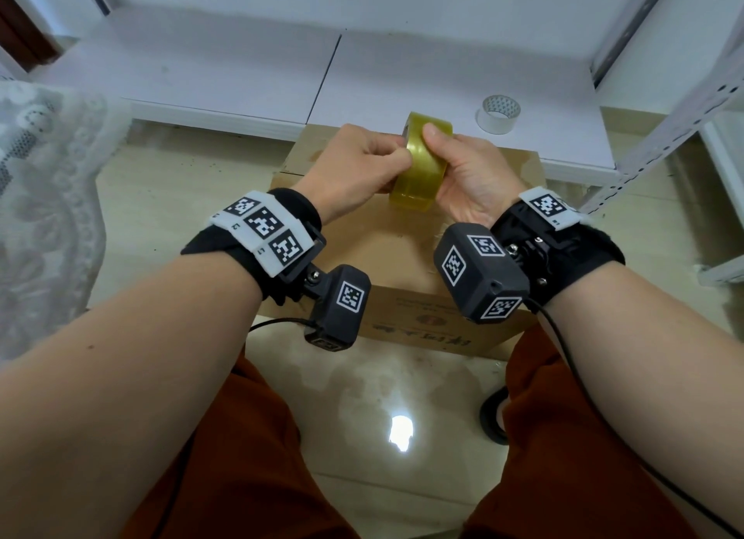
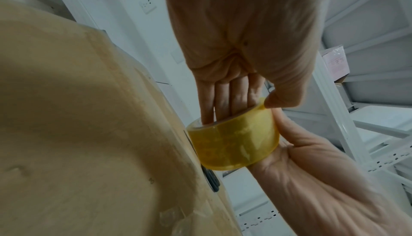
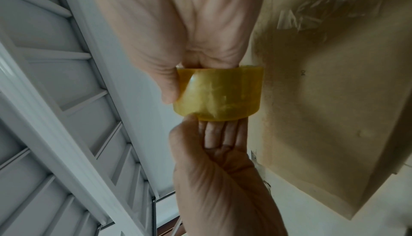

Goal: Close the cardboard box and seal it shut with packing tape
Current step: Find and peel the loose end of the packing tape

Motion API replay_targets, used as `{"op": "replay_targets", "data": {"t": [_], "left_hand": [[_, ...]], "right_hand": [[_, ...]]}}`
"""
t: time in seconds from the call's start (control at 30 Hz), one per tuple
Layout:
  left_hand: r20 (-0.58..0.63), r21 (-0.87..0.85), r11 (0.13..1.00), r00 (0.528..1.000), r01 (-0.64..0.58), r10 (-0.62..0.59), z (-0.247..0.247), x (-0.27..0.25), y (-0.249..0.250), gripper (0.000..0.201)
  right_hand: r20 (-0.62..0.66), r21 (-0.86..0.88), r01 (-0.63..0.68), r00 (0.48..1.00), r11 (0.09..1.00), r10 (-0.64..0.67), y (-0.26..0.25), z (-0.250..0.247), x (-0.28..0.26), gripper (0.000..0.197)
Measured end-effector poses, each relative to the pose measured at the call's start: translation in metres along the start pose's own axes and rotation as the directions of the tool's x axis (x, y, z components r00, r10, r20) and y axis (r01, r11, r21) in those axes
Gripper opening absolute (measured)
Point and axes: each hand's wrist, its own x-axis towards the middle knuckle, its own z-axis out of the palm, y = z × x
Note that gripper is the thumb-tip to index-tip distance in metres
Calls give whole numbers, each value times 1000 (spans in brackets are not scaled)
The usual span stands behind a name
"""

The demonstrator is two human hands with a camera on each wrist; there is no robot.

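The brown cardboard box (image 1: 386, 236) stands on the floor in front of me with its top flaps down. Just above it I hold a roll of yellowish clear packing tape (image 1: 422, 168) in both hands. My right hand (image 1: 459, 168) grips the roll from the right, thumb on its upper rim. My left hand (image 1: 374, 164) pinches the roll's left side between thumb and fingers. In the left wrist view my left fingers (image 2: 223, 102) lie behind the roll (image 2: 234, 139). In the right wrist view my left thumb (image 3: 189, 120) presses the roll's (image 3: 220, 93) edge beside the box (image 3: 334, 98).
A second, white tape roll (image 1: 498, 113) sits on the low white platform (image 1: 241, 75) behind the box. A white metal rack (image 1: 664, 115) stands at the right, a lace curtain (image 1: 40, 196) at the left. A black cable coil (image 1: 493, 417) lies on the tiles by my right knee.
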Motion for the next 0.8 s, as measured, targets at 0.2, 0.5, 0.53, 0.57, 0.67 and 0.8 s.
{"op": "replay_targets", "data": {"t": [0.2, 0.5, 0.53, 0.57, 0.67, 0.8], "left_hand": [[-22, 11, 1000, 1000, -21, 22, 1, 1, -5, 22], [16, -62, 998, 999, 31, -30, -3, 1, 0, 28], [9, -33, 999, 1000, 22, -22, -3, 2, -2, 30], [6, -1, 1000, 1000, 23, -23, -3, 2, -3, 33], [11, 23, 1000, 1000, 20, -20, -2, 2, -6, 35], [-15, -109, 994, 999, 30, -32, 3, 0, -6, 21]], "right_hand": [[-16, -28, 9, 1000, 1000, -9, 3, 0, 3, 22], [-58, -59, 45, 997, 997, -48, -1, 1, 2, 31], [-61, -83, 44, 997, 996, -49, -1, 1, 3, 29], [-61, -107, 44, 997, 993, -50, 0, 1, 2, 28], [-64, -139, 48, 996, 989, -57, 1, 3, 2, 27], [-71, -134, 71, 994, 988, -81, 1, 3, 3, 29]]}}
